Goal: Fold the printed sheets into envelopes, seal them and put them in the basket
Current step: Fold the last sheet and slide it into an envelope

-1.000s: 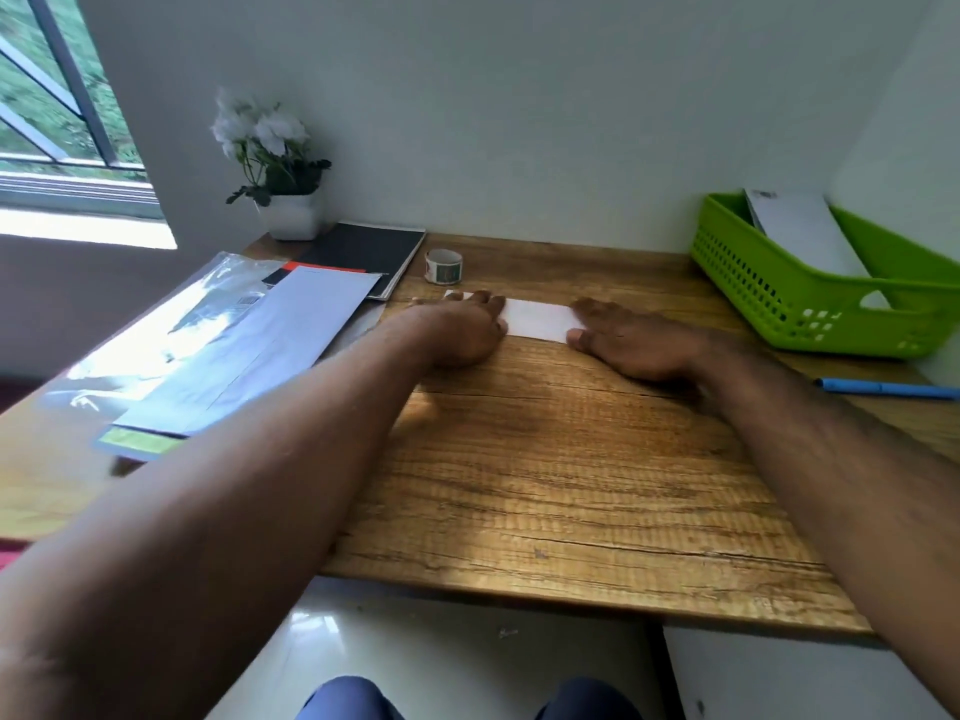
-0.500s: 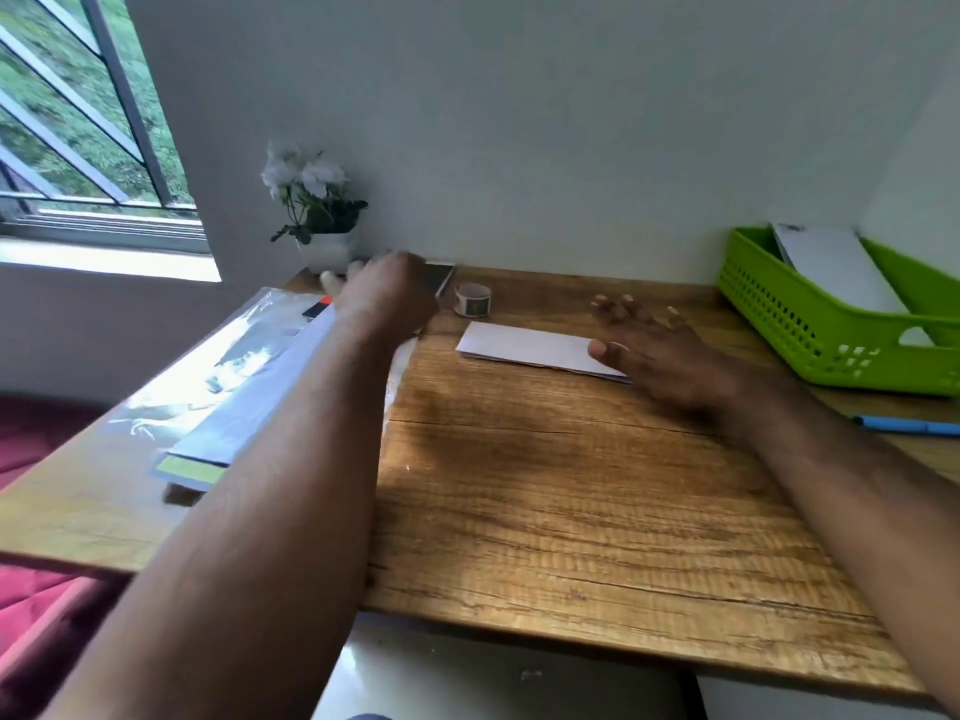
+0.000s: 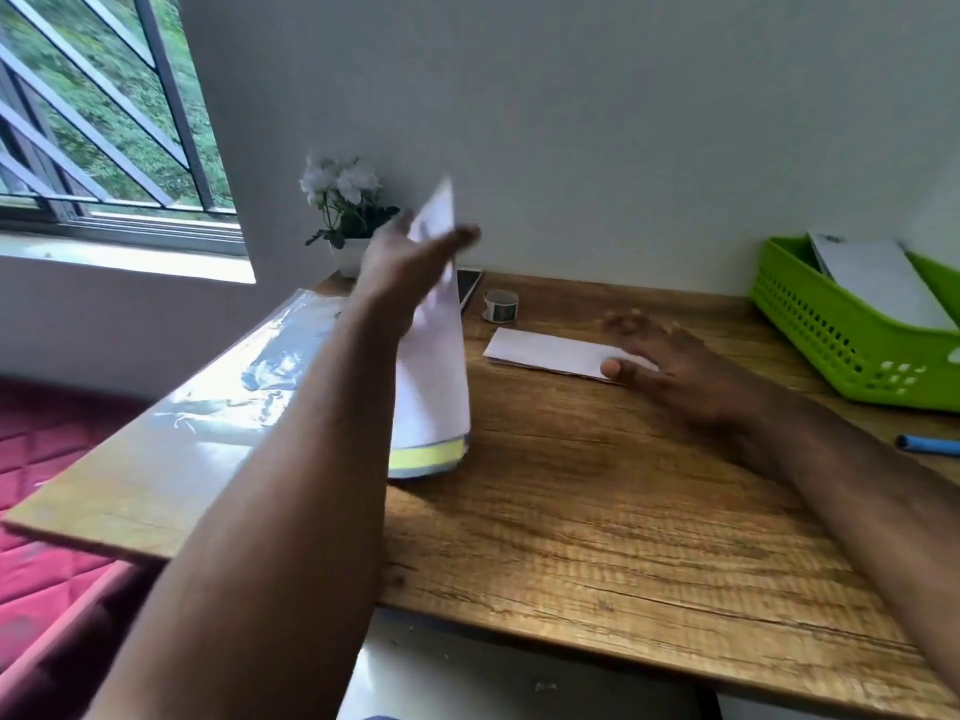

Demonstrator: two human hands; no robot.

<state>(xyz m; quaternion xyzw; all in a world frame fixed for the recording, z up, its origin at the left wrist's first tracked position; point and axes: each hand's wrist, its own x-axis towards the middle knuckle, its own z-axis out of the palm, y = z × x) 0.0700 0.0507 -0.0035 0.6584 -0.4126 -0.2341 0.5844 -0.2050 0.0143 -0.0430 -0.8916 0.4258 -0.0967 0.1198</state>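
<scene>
Two hands: left hand pinches a lifted sheet, right hand rests spread on the envelope.

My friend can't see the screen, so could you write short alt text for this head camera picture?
Seen from above a wooden desk, a person's left hand lifts a printed sheet from a stack, while the right hand rests on a folded white envelope. A tape roll sits behind it, and a green basket holding paper stands at the right.

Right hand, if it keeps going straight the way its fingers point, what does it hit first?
Probably the folded envelope, which the right hand already overlaps; beyond it, the tape roll. Motion blur makes contact uncertain.
</scene>
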